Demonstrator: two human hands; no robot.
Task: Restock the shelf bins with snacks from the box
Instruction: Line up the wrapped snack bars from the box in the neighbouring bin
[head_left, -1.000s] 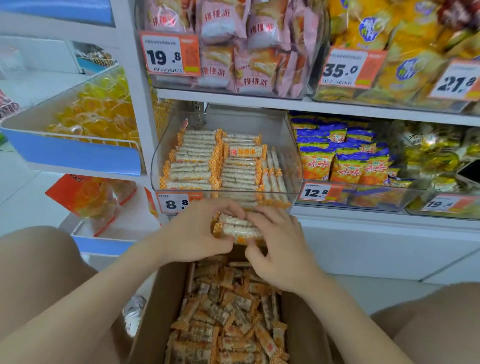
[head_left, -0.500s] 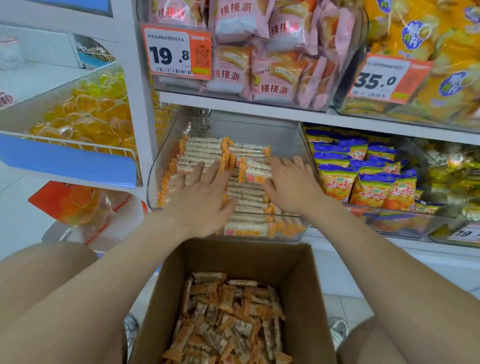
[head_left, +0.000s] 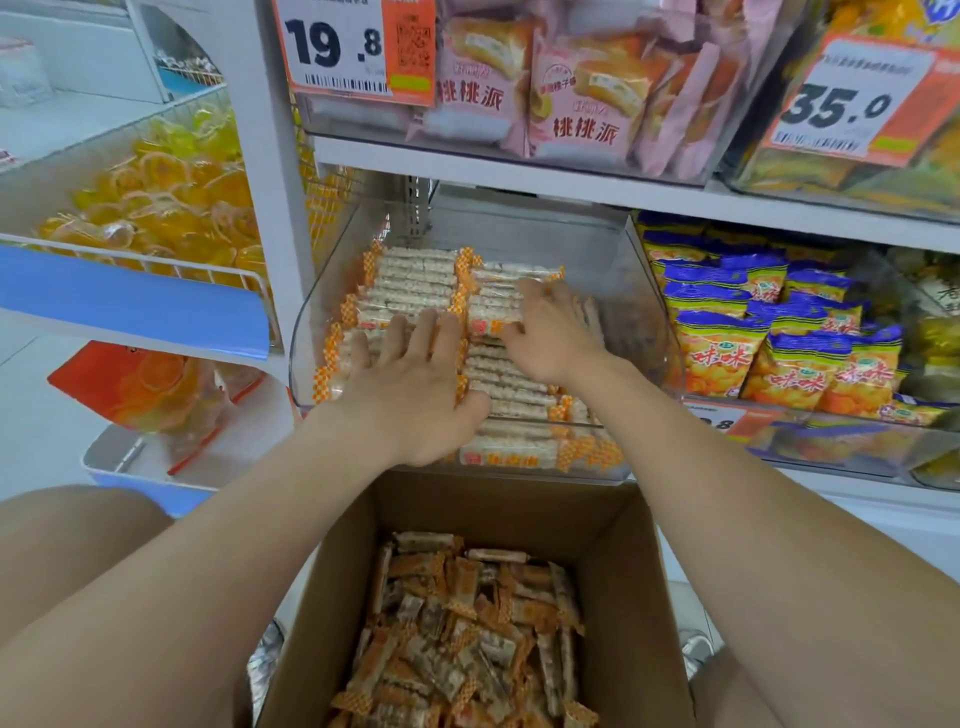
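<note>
Snack bars (head_left: 415, 275) lay in two neat rows inside the clear bin (head_left: 647, 312) on the middle shelf, their orange checkered ends lined up. More snack bars lay loose in the open cardboard box (head_left: 623, 582) just below the bin's front rim.

Both forearms reached over the box's far wall and across that rim. The left hand (head_left: 415, 395) lay flat on the left row, its grip apart, fingers straight and spread, thumb pointing toward the right row. The right hand (head_left: 550, 338) rested on the right row, its grip also apart, fingers lightly bent over the wrappers and closed on nothing.

Bare bin floor showed behind both rows, up to the back wall. A strip of room remained between the right row and the right wall, where a few bars stood on edge. The shelf board above (head_left: 519, 176) overhung the back of the bin.

Blue-and-yellow bags (head_left: 779, 353) filled the next bin to the right, and yellow jelly cups (head_left: 166, 197) sat in a wire basket to the left, beyond the white upright.
</note>
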